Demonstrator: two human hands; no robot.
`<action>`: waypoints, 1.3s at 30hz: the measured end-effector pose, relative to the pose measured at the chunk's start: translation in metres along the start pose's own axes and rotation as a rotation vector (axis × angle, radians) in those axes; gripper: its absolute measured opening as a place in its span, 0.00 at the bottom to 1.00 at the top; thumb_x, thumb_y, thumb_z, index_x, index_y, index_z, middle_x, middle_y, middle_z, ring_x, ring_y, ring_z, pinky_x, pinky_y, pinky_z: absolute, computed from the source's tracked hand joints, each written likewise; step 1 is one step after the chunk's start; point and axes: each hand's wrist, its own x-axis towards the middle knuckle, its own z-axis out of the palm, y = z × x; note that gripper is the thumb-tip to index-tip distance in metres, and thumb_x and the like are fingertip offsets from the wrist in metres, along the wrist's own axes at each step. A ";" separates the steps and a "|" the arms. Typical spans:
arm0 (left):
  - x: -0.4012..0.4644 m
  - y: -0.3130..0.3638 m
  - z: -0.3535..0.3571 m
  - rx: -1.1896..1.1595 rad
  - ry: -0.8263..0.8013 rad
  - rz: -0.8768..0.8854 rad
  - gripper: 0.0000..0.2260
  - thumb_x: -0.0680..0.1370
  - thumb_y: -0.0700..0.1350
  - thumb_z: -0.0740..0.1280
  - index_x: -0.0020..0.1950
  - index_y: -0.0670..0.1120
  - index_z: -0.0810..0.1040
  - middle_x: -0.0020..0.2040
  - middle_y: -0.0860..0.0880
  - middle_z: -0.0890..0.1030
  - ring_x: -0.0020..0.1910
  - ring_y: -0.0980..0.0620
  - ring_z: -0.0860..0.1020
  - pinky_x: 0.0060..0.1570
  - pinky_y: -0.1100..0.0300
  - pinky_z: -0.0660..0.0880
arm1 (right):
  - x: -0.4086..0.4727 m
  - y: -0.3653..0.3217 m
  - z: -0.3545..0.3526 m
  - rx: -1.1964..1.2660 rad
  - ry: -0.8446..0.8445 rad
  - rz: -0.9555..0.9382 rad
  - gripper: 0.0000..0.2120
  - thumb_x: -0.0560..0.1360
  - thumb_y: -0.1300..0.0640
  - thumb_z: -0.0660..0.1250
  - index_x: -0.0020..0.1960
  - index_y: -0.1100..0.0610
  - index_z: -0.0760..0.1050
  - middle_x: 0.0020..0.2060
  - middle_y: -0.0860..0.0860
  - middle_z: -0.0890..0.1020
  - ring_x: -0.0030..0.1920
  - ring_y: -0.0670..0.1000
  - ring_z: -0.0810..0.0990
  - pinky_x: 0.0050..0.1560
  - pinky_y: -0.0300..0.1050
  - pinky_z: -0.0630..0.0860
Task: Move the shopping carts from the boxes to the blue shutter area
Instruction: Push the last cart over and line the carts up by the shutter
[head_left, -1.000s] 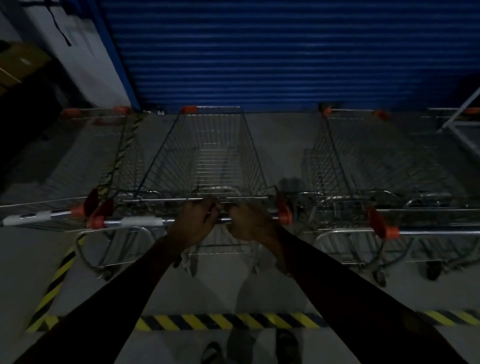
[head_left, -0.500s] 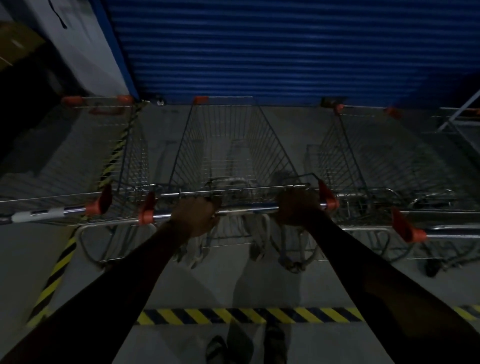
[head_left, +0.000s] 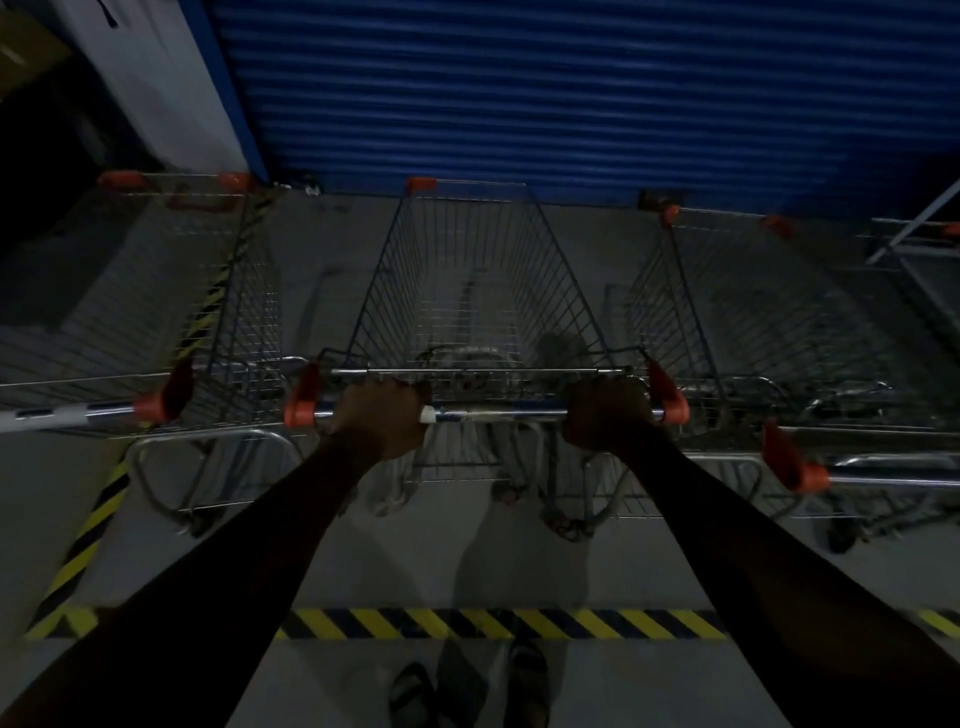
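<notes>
An empty wire shopping cart (head_left: 472, 291) with orange corner caps stands straight ahead, its nose close to the blue shutter (head_left: 571, 88). My left hand (head_left: 382, 421) grips the left part of its chrome handle bar (head_left: 498, 413). My right hand (head_left: 605, 418) grips the bar near its right orange end. Another cart (head_left: 156, 312) is parked on the left and one more cart (head_left: 779, 332) on the right, both facing the shutter.
A yellow-black hazard stripe (head_left: 498, 623) crosses the grey floor just ahead of my feet, and another stripe (head_left: 83, 540) runs up the left side. A white pillar (head_left: 156, 78) stands left of the shutter. A metal frame (head_left: 919, 234) shows at the right edge.
My hands slid apart along the handle from the middle toward its ends. The cart rolled forward and to the right, lining up between the two parked carts.
</notes>
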 end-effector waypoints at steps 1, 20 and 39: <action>-0.001 0.003 -0.001 0.003 0.002 -0.003 0.15 0.74 0.57 0.64 0.58 0.54 0.75 0.51 0.48 0.83 0.50 0.42 0.82 0.46 0.51 0.76 | -0.003 0.002 0.004 -0.006 -0.002 -0.008 0.22 0.68 0.43 0.57 0.55 0.51 0.78 0.48 0.54 0.82 0.49 0.59 0.81 0.53 0.53 0.75; -0.033 0.028 -0.005 0.062 0.047 0.001 0.14 0.74 0.57 0.63 0.58 0.55 0.76 0.51 0.49 0.83 0.50 0.44 0.82 0.42 0.52 0.74 | -0.050 0.005 0.024 0.004 0.162 0.052 0.10 0.58 0.49 0.69 0.34 0.55 0.78 0.26 0.54 0.78 0.26 0.58 0.78 0.32 0.49 0.75; -0.052 0.041 0.000 -0.010 0.066 0.026 0.14 0.76 0.57 0.62 0.58 0.52 0.75 0.52 0.48 0.82 0.51 0.43 0.81 0.45 0.53 0.73 | -0.065 0.011 0.036 -0.026 0.050 0.079 0.18 0.67 0.41 0.60 0.51 0.48 0.78 0.42 0.50 0.83 0.44 0.58 0.82 0.47 0.51 0.75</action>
